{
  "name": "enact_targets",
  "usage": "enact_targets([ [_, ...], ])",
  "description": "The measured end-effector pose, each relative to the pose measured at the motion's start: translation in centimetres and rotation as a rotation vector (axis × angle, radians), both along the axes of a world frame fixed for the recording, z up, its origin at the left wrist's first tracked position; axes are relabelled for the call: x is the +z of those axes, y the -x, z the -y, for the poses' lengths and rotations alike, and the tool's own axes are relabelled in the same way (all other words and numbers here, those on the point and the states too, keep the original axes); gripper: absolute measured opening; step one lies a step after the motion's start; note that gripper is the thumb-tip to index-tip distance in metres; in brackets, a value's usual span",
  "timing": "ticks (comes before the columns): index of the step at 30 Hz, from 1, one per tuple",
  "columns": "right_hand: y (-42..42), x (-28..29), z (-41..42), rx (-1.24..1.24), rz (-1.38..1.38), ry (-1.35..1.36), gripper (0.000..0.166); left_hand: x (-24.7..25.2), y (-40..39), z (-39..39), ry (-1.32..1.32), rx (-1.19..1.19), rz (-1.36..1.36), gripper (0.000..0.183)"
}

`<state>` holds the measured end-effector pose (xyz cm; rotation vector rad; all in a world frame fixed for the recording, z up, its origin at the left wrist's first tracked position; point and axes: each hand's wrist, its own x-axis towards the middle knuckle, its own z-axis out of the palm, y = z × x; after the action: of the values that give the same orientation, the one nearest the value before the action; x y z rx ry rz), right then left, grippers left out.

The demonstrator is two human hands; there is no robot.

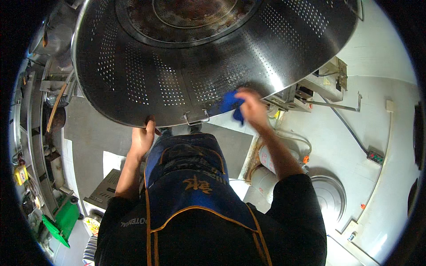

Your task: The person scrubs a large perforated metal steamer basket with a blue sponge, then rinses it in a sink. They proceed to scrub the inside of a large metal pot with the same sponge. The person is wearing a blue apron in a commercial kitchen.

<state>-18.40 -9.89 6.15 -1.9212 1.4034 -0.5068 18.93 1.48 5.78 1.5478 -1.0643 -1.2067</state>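
A very large perforated metal strainer basin (199, 60) fills the upper part of the view, tilted so that its inside shows. My left hand (143, 138) grips its near rim, thumb on the inner side and fingers partly hidden beneath. Further right, my right hand (250, 105) holds a blue cloth (233, 103) against the inside wall near the rim; hand and cloth are blurred. Between my hands, a small wire handle (197, 118) is fixed to the rim. Brown stains mark the round base (193, 16) of the basin.
Metal equipment (322, 81) stands beyond the rim at right. Below it are gas cylinders (266, 181) and a round metal lid (327, 196). Metal shelving (35, 126) lines the left, with a wooden-handled tool (56, 106). A green bin lid (66, 216) and a metal box (105, 188) lie lower left.
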Motion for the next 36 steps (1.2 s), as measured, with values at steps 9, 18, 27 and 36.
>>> enact_targets([
  [9,-0.4,-7.9,5.1,0.102,-0.59,0.173,0.06,0.6,0.6,0.6,-0.086,0.097,-0.006,0.014],
  [18,-7.1,-10.6,5.2,0.764,-0.093,0.146,0.044,0.3,-0.3,0.1,-0.07,0.025,0.105,0.015],
  [27,-9.5,-10.0,2.1,0.455,0.089,-0.168,0.053,-0.3,1.3,-0.6,-0.08,0.068,0.099,0.016],
  [36,-4.0,-3.8,0.7,1.116,-0.175,0.264,0.041,0.1,1.0,-0.3,-0.052,0.149,0.009,0.013],
])
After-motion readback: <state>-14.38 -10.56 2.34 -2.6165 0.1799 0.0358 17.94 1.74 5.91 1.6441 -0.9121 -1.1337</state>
